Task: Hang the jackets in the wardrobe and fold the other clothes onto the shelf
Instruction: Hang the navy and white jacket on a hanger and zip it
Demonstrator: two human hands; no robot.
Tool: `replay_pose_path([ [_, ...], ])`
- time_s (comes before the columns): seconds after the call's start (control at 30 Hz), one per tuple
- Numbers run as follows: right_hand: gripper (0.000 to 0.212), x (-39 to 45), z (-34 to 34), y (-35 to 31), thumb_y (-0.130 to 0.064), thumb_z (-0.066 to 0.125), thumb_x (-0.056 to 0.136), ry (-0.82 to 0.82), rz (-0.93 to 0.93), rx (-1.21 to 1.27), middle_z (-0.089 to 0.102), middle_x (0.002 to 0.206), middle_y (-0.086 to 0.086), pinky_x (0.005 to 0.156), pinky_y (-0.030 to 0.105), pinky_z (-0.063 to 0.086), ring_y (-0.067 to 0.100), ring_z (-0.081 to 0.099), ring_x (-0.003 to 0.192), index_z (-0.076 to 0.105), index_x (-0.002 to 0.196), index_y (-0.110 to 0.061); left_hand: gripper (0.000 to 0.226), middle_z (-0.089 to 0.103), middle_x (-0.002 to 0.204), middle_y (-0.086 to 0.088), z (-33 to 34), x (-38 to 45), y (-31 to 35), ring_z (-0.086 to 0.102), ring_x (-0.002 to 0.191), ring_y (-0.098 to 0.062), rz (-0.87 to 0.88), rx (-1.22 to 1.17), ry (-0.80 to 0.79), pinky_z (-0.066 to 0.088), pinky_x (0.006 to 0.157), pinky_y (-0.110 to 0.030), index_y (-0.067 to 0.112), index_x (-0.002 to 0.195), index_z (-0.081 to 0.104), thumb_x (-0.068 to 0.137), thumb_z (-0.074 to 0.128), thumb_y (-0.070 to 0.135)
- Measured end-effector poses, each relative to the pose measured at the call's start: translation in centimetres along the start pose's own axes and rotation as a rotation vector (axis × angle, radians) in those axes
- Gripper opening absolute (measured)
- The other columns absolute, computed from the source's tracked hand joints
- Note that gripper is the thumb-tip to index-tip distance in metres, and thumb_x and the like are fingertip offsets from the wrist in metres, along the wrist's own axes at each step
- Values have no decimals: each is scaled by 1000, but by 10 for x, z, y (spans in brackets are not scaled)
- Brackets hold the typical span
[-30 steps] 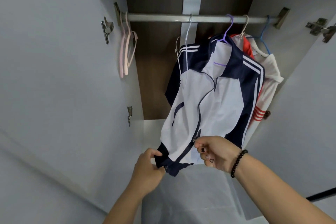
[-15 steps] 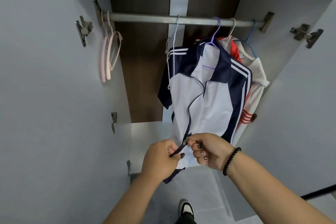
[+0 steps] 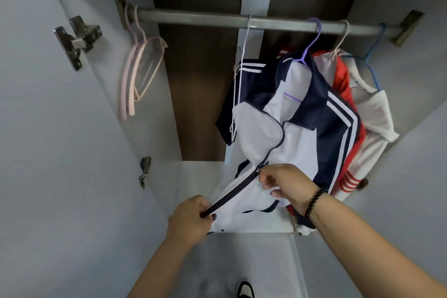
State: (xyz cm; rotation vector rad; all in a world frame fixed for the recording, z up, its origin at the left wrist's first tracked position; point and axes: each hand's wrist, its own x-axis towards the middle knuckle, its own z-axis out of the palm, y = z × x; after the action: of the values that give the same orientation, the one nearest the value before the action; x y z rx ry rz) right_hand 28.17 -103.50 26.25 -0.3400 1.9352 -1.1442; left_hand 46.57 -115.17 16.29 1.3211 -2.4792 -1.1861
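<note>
Two hands are engaged on the white-and-navy zip-front track jacket [image 3: 297,138], which is hung on a purple plastic hanger [image 3: 310,46] from the grey metal wardrobe rail [image 3: 193,17]. Since half a second ago, the zip slider [image 3: 258,171] is found raised along the zip, and the hands are drawn apart. Closure is judged under way, hanging nearly complete. The hem end of the zip is pinched by the left hand [image 3: 191,219]; the slider is pinched by the right hand [image 3: 287,185].
</note>
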Motion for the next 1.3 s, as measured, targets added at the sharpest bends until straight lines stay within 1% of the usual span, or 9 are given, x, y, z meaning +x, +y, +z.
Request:
replay_pose_path([
  [0.1,13,16,-14,-9,-12,57,76,-36,-114,-109,57,68,0,62,18,44,10,51,66,58,63,-13,20,65,86,17,11,14,46,61,80,5,148,-185,42,43,70,-4,35,81,58,76,77,28],
  [0.2,20,30,-25,-11,-12,57,76,-112,-122,-123,59,67,-1,65,21,45,9,55,68,58,56,-16,20,64,92,16,23,31,92,57,87,9,289,-252,102,39,71,0,28,91,62,78,75,21],
  [0.37,32,48,-53,-8,-9,57,77,-128,-78,-85,56,61,-5,62,18,42,4,51,60,57,46,-20,21,60,74,16,40,55,125,58,72,1,341,-133,91,43,67,-10,28,77,55,84,70,16],
  [0.5,24,64,-80,-9,-8,57,83,-57,-39,53,61,69,0,64,22,42,13,56,71,62,60,-11,20,67,84,6,60,69,123,63,80,-14,232,43,48,54,74,-33,26,74,51,87,66,20],
  [0.7,22,79,-106,-21,-8,56,86,-73,-33,138,61,70,-2,63,22,43,14,59,71,62,65,-12,21,65,89,7,75,78,107,62,83,-13,3,137,-33,55,78,-32,27,76,50,87,67,31],
  [0.9,26,80,-107,-30,-9,54,86,-201,-82,75,62,65,1,54,20,41,13,60,61,61,60,-10,23,63,95,17,68,86,154,59,86,3,282,-184,120,45,72,-9,28,97,60,81,74,35],
  [0.97,25,80,-104,-30,-7,54,86,-224,-77,83,62,63,2,52,20,41,15,59,59,61,61,-8,12,64,83,16,64,92,169,60,80,0,359,-175,146,49,69,-14,28,85,61,83,72,27],
  [1.1,28,86,-108,-39,-5,53,86,-139,-89,127,60,60,0,52,19,39,12,58,55,60,59,-10,39,52,59,15,67,108,168,53,60,-5,324,-40,175,49,59,-27,32,60,41,83,71,23],
  [1.3,27,95,-109,-51,-8,52,88,-58,-83,192,61,61,-1,53,20,38,10,56,53,59,62,-10,28,63,81,7,83,128,138,62,80,-15,102,206,-5,53,69,-29,25,73,47,89,65,40],
])
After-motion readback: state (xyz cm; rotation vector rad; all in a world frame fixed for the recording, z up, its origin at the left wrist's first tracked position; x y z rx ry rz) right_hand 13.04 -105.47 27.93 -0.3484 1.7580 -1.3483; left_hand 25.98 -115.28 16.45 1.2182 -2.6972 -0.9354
